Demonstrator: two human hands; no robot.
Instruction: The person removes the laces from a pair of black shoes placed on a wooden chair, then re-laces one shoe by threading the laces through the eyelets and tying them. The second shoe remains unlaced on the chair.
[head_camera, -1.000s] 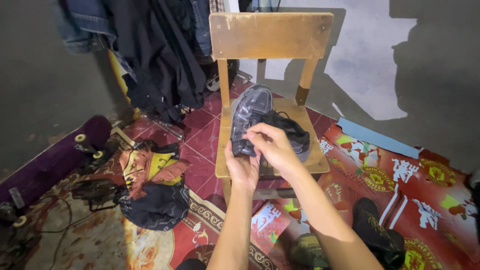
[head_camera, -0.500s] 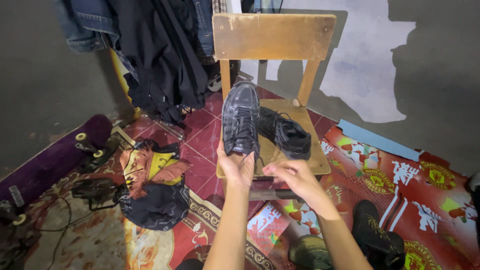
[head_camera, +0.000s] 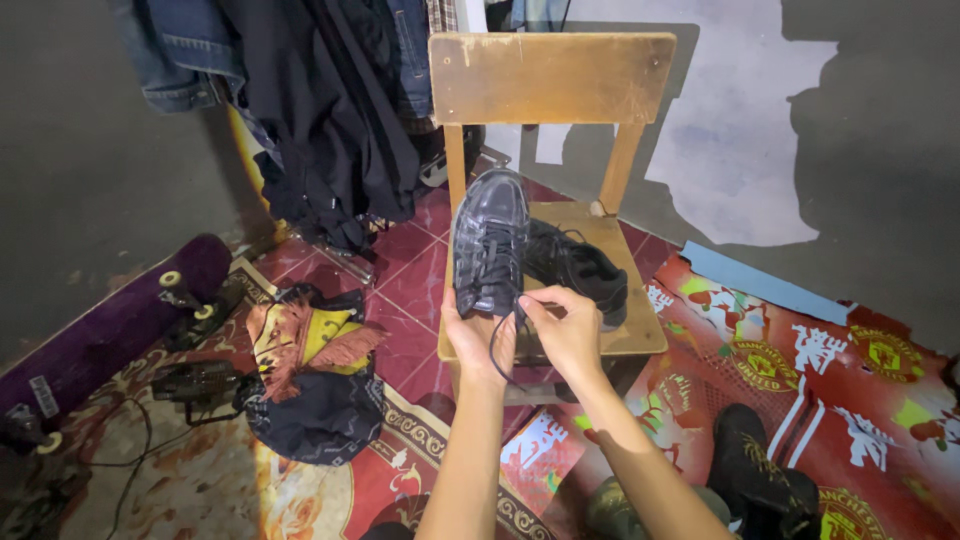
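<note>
L hand (head_camera: 478, 338) grips the heel of a dark sneaker (head_camera: 489, 243), held toe-up over the wooden chair (head_camera: 548, 80); R hand (head_camera: 565, 330) pinches its lace (head_camera: 497, 350), which hangs in a loop. Shoe looks light, upper soft, sole stiff, so heel's prob the best hold. 2nd sneaker (head_camera: 580, 268) sits on the seat. Tiled floor, red mat (head_camera: 830, 390), skateboard (head_camera: 110, 320), hanging clothes (head_camera: 320, 110).

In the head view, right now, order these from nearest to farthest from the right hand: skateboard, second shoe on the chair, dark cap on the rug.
1. Second shoe, just above the right hand.
2. Dark cap, lower left.
3. Skateboard, far left.
</note>
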